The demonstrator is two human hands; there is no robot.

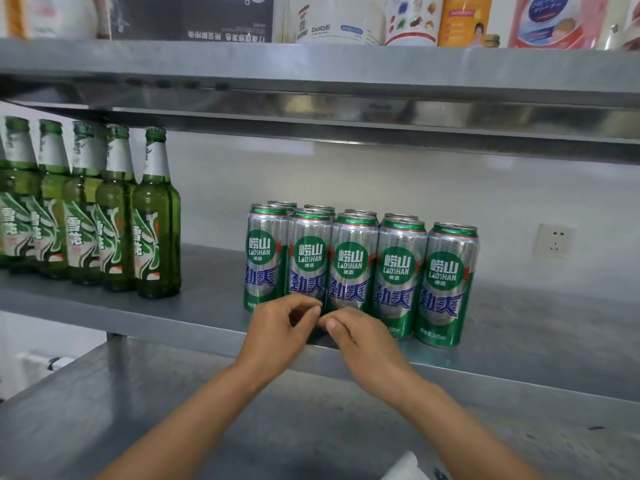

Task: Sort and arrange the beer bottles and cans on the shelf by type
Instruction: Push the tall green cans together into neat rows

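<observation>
Several green glass beer bottles [156, 216] stand in a tight group at the left of the steel shelf [214, 306]. Several silver-and-green Laoshan cans [401, 271] stand in two rows at the middle of the same shelf. My left hand [282, 327] and my right hand [360, 336] meet at the shelf's front edge, just before the second and third front cans. Both hands have their fingers curled with fingertips close together. Neither wraps around a can, and nothing shows inside them.
The shelf above [311, 64] carries boxes, tubs and packets. A lower steel surface [138, 410] lies under my forearms. A wall socket [556, 240] sits at the right behind the shelf. Bare shelf shows between bottles and cans and to the right of the cans.
</observation>
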